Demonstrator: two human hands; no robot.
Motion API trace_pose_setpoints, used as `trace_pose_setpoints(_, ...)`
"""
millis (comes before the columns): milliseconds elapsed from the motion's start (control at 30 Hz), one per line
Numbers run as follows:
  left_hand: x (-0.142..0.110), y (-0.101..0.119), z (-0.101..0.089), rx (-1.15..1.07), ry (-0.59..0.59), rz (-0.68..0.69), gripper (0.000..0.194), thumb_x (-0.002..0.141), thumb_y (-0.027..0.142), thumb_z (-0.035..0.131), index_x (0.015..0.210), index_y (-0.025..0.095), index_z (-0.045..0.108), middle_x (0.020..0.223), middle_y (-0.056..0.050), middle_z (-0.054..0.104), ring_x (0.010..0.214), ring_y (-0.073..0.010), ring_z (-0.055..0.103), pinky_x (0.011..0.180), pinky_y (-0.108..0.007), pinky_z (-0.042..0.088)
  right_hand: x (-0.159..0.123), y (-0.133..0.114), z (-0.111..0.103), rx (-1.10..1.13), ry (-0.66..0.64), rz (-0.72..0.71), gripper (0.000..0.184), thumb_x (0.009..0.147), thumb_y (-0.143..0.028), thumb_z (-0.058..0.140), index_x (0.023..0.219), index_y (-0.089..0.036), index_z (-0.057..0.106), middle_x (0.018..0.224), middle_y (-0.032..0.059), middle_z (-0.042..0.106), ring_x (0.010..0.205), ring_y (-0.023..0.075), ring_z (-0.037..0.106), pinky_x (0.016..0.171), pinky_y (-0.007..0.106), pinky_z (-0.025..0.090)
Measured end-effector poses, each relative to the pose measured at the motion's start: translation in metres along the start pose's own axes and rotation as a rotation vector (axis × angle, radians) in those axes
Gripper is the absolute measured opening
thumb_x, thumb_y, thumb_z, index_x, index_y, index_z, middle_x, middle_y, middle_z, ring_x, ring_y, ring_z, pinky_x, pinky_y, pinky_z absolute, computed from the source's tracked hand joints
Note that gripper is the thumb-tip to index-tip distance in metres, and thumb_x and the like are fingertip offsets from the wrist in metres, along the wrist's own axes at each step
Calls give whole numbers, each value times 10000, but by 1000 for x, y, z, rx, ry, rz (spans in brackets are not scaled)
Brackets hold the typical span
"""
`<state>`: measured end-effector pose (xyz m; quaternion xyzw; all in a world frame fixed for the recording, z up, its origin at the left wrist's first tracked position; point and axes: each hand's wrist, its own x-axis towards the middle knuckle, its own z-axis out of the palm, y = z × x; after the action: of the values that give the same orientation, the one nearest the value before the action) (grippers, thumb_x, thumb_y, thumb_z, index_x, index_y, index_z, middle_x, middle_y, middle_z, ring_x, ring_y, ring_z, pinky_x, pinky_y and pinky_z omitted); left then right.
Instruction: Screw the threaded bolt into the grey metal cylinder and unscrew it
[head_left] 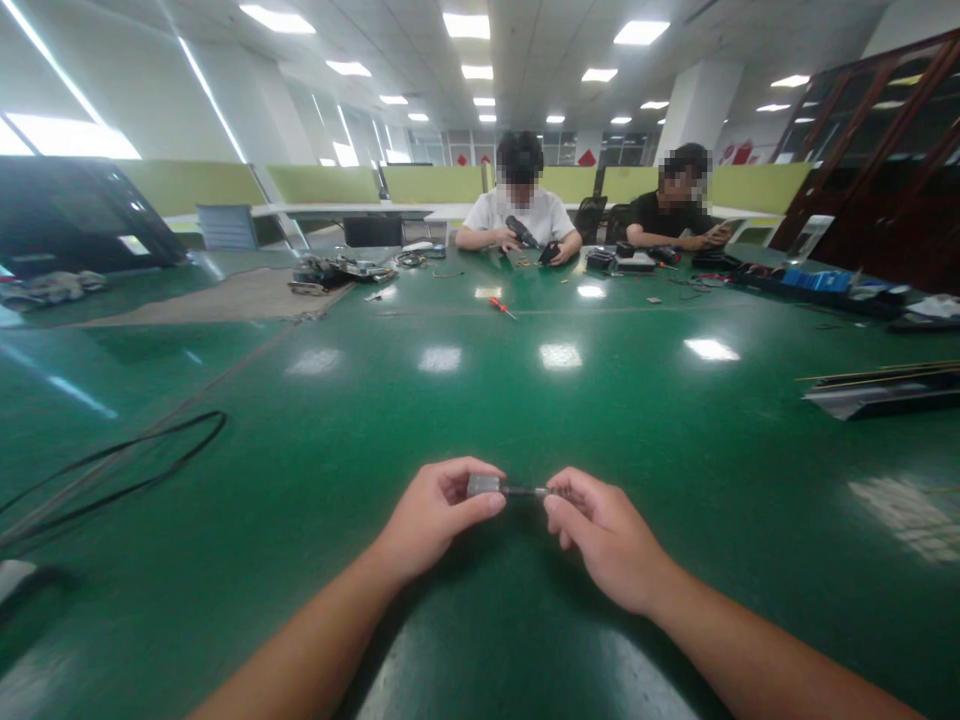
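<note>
In the head view my left hand (431, 515) grips a small grey block (484, 485) between thumb and fingers. A thin dark rod (521, 491) reaches from the block's right side towards my right hand (615, 530). That hand's thumb and index finger pinch the rod's far end, where a small coiled, spring-like part (559, 491) shows. Both hands are just above the green tabletop (480, 420), and the piece lies level between them. Fingers hide part of the block and the coil's end.
A black cable loop (172, 440) lies at left. Further off are a red screwdriver (501, 306) and a heap of electronic parts (341, 270). A dark tray with long strips (885, 388) sits at right. Two people (517, 215) sit across the table, one holding a power drill (521, 232).
</note>
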<state>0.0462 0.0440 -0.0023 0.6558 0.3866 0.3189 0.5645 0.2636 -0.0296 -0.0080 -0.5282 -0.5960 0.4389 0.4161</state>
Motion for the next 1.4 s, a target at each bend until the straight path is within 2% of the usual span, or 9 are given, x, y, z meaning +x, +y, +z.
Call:
trace_pose_setpoints(767,1,3,1,-26,55,-14,297,711,354,816,914,150,744,712,3,622,600,-119,500,561,-221,378,1,4,0,27,1,12,187,952,-334,506,882,-179,586,689,-22,585,589,124,551,580,238,414)
trace_pose_setpoints(867,0,4,2,-79,75,-23,289,706,335,830,908,144,750,681,7,614,586,-111,495,555,-214,368,2,5,-4,-2,46,12,170,931,-313,515,852,-182,589,670,-21,589,578,128,550,570,241,410)
trace_pose_setpoints(1033,2,4,3,-349,213,-35,322,677,265,849,930,112,721,662,2,631,556,-89,498,552,-191,374,6,11,-10,89,201,45,243,901,-298,485,687,-192,529,578,-19,576,485,124,526,493,235,389)
trace_pose_setpoints(1133,4,4,0,-437,260,-24,370,627,229,857,922,145,651,764,-15,693,602,-101,568,600,-198,431,8,16,-11,144,205,35,363,932,-397,475,639,-188,528,547,-11,569,453,118,515,484,236,391)
trace_pose_setpoints(1267,9,5,-4,-480,373,13,388,608,209,875,842,167,569,918,-33,743,846,-134,669,783,-200,493,10,19,-8,188,192,48,487,948,-558,455,634,-191,513,541,-9,568,432,114,508,467,234,393)
trace_pose_setpoints(1400,5,16,-13,-423,482,46,512,636,246,896,1043,179,592,1002,-49,762,930,-139,685,875,-206,500,9,17,-6,162,173,38,508,958,-578,439,645,-187,519,549,-8,574,449,115,522,487,230,411)
